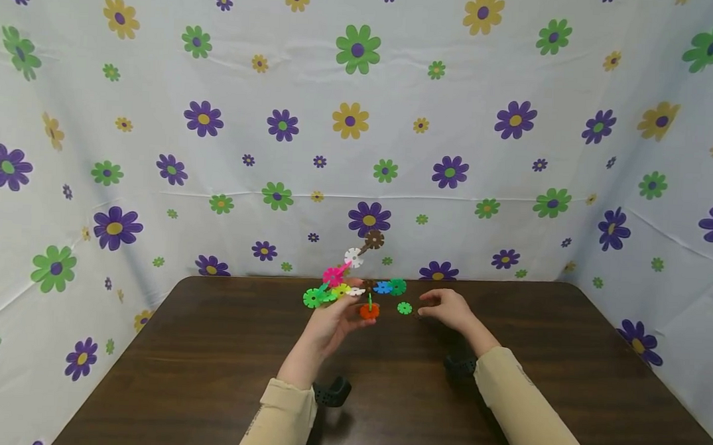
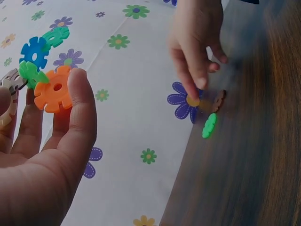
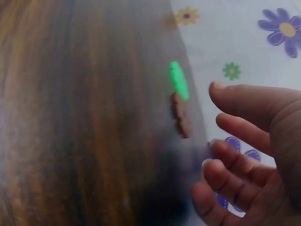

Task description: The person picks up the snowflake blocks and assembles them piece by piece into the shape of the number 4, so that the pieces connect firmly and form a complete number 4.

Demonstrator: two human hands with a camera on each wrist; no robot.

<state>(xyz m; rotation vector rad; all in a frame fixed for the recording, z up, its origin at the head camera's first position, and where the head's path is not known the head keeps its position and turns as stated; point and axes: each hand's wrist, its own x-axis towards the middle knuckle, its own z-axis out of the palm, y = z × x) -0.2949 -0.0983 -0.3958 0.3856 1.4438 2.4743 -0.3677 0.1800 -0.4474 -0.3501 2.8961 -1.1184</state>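
My left hand (image 1: 331,324) holds up a branching chain of notched plastic flower discs (image 1: 333,276) joined by their slots. Its colours include pink, white, brown, yellow, blue, green and orange. In the left wrist view a finger lies against the orange disc (image 2: 46,97), with a blue disc (image 2: 34,52) above. Part of the chain falls outside that view. A loose green disc (image 3: 178,80) and a brown disc (image 3: 181,115) lie end to end on the table. Beside them is my right hand (image 1: 450,309), fingers spread and slightly bent, holding nothing.
The dark wooden table (image 1: 219,362) ends at the back against a white flower-print cloth (image 1: 315,68), which also rises on both sides. Black bands (image 1: 332,392) sit on both wrists, below beige sleeves.
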